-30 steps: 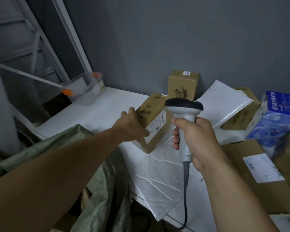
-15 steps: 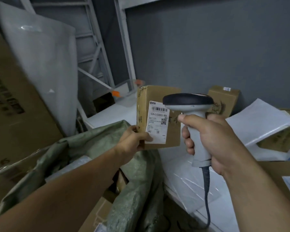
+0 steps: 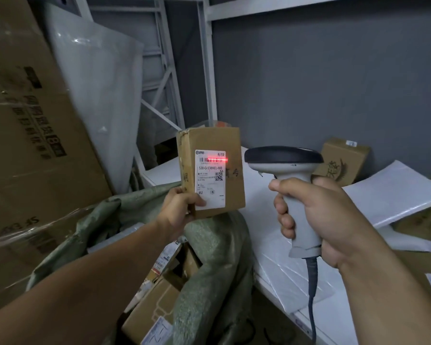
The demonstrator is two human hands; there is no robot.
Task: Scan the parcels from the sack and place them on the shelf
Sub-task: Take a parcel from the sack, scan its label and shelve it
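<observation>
Sack (image 3: 209,257) gapes at 6 o'clock. Parcel (image 3: 232,175) upright above it, my left hand (image 3: 178,210) pinching its lower corner only: may slip, drop back in. My right hand (image 3: 326,220) clenches scanner (image 3: 284,160) at 3 o'clock. Beam (image 3: 219,159) covers right part of barcode (image 3: 205,159): misread possible.
</observation>
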